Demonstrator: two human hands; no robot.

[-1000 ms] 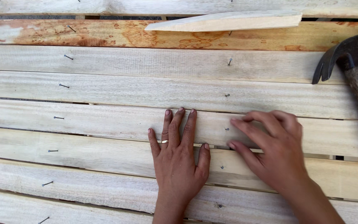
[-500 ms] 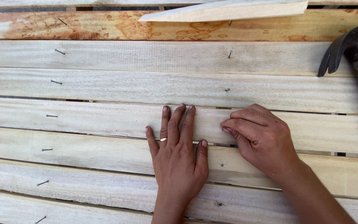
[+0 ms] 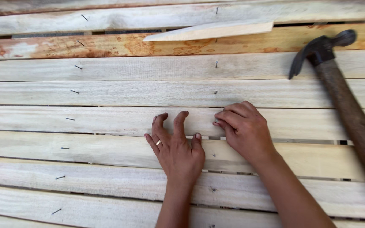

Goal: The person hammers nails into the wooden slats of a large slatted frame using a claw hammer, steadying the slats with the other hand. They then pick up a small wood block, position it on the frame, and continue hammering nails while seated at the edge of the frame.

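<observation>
My left hand [image 3: 176,150] rests palm down on pale wooden slats [image 3: 106,122], its fingers bent and fingertips dug in at the gap between two boards; a ring sits on one finger. My right hand [image 3: 245,130] is just to its right, fingers bunched, tips pressed on the slat edge. Whether they pinch anything is hidden. A claw hammer [image 3: 339,97] with a dark head and brown wooden handle lies on the slats at the right, untouched.
Rows of small nails [image 3: 70,119] stick out of the slats at the left and centre. A rust-stained board [image 3: 106,46] lies further back, with a pointed wood offcut [image 3: 210,31] on it. Narrow gaps run between the boards.
My left hand's fingers have curled up from lying flat. My right hand has closed from spread fingers into a bunch. The view has shifted, showing more of the hammer.
</observation>
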